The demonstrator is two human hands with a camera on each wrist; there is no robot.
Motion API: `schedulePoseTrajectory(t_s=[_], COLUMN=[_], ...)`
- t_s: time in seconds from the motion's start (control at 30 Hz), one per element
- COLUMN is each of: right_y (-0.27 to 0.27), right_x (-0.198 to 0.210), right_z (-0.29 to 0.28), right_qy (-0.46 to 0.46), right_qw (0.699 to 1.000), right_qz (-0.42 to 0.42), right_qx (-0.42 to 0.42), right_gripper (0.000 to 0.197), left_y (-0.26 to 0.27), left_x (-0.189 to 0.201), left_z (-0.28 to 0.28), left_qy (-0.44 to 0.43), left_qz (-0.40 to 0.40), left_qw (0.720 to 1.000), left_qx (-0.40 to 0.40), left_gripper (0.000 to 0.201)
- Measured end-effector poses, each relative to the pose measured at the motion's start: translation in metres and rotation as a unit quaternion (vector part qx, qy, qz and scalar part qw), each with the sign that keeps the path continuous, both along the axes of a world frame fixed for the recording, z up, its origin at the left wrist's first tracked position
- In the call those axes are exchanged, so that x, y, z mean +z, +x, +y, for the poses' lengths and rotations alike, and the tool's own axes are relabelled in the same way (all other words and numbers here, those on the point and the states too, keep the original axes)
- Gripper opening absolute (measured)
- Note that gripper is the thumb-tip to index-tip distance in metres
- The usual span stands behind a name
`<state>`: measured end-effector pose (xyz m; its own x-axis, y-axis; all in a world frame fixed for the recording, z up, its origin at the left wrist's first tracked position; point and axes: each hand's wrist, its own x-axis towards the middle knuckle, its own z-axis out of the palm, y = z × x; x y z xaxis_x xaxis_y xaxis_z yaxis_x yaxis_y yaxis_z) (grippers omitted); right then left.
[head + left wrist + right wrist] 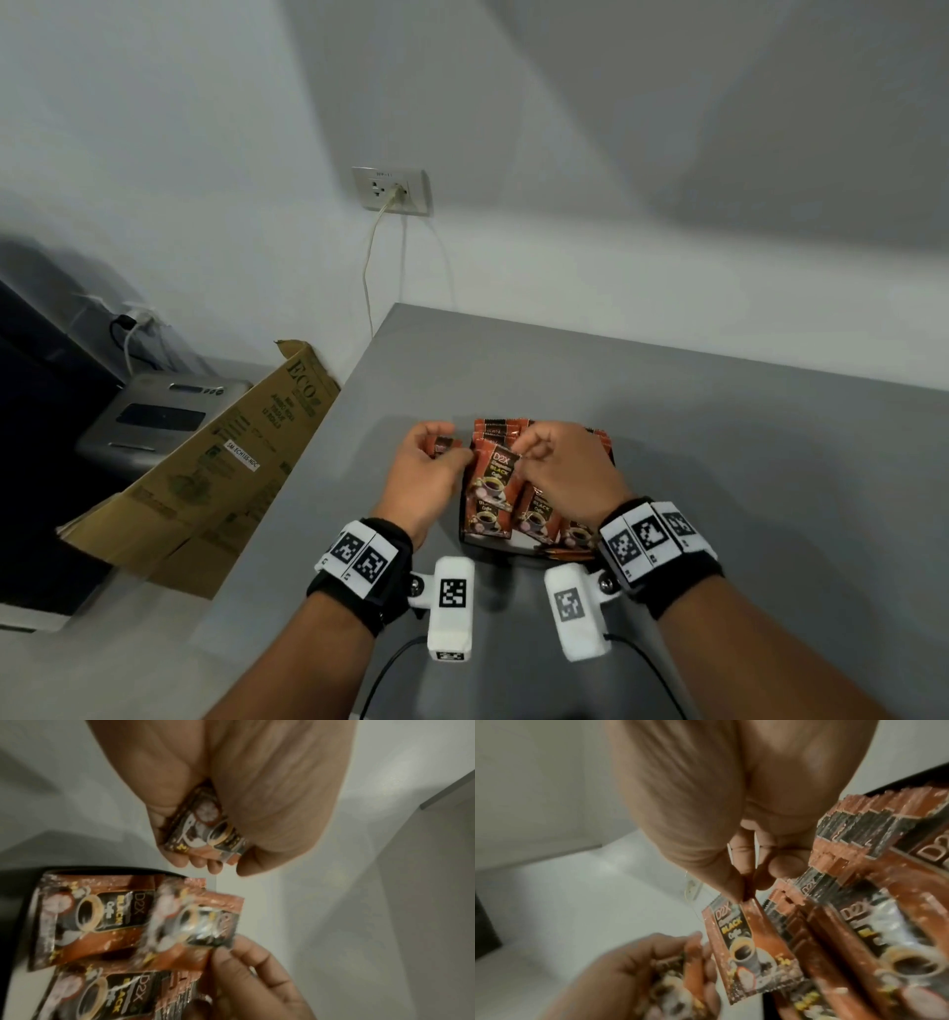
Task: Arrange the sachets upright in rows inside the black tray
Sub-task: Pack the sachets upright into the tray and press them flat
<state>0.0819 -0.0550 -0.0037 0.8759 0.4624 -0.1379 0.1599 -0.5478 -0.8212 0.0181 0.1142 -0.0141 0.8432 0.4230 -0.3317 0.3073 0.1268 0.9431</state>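
Note:
A black tray (pixel 488 545) on the grey table holds several orange-and-black coffee sachets (pixel 534 514) standing upright in rows (pixel 859 862). My right hand (pixel 524 452) pinches the top edge of one sachet (pixel 492 480) between thumb and fingertips, over the tray's left side; the same sachet (pixel 752 949) hangs tilted below my fingers. Just left of the tray, my left hand (pixel 452 452) curls around a small bunch of sachets (pixel 205 827). The tray's black rim (pixel 15 912) shows beside the front row.
A flattened cardboard box (pixel 205 473) leans against the table's left edge, with a grey appliance (pixel 164 416) beyond it. A wall socket (pixel 391 190) with a cable hangs behind. Bare table surface (pixel 744 462) extends right of the tray.

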Motion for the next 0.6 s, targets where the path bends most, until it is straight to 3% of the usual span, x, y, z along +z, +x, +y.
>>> schedulePoseTrajectory(t_s=[0.1,0.3,0.6], right_y=[-0.007,-0.02,-0.024], right_x=[-0.009,-0.034,-0.039], right_z=[0.002,0.02,0.026], right_qy=[-0.075,-0.154,-0.163], right_qw=[0.996,0.984,0.982], right_qz=[-0.028,-0.032,-0.071], right_qx=[0.047,0.086,0.067], right_gripper=[0.023,0.032,0.024], left_y=[0.003,0.0,-0.005], left_x=[0.0,-0.001,-0.008], left_z=[0.007,0.003,-0.002], left_qy=[-0.013,0.007,0.035], left_qz=[0.001,0.006,0.0], left_qw=[0.999,1.0,0.999], left_qx=[0.051,0.024,0.001], left_gripper=[0.029,0.042,0.035])
